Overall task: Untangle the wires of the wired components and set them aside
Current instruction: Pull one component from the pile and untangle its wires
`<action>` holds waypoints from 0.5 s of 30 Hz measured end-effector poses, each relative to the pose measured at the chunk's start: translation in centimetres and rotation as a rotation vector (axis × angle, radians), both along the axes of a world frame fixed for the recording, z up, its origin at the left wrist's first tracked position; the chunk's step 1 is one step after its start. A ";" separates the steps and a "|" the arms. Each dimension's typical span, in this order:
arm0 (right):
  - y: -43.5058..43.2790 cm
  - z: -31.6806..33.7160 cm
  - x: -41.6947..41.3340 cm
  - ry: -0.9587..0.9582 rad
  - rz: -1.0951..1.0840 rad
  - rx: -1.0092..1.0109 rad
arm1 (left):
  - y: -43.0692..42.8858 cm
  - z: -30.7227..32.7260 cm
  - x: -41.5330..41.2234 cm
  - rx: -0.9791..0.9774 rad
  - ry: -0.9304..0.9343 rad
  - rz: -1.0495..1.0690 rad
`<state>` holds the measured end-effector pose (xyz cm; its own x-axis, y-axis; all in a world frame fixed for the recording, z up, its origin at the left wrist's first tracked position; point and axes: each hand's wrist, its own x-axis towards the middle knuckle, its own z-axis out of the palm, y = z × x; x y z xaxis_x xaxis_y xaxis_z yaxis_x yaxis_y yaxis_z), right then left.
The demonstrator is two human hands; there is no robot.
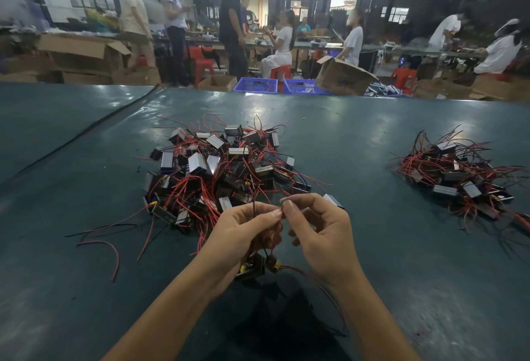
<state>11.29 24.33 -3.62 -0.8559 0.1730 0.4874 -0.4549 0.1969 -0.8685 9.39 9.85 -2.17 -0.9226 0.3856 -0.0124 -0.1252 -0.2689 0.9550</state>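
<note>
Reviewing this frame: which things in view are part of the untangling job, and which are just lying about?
In the job: left hand and right hand pinching the red wires of the held component; tangled pile ahead; smaller pile at right.
Lying about: black cable across the table; blue crates, cardboard box and red stool beyond it.

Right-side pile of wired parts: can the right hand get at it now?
Likely yes, once freed: the right hand pinches a red wire, but only bare table lies between it and the right-side pile.
</note>
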 end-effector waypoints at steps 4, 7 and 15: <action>-0.1 0.1 0.1 0.010 0.005 -0.009 | -0.2 -0.1 0.0 -0.039 0.054 -0.024; 0.1 0.0 -0.1 0.009 -0.030 0.043 | -0.2 -0.1 0.0 -0.062 0.108 0.003; 1.0 -0.7 -0.4 -0.028 -0.035 0.194 | -0.4 -0.2 -0.2 -0.230 0.355 0.041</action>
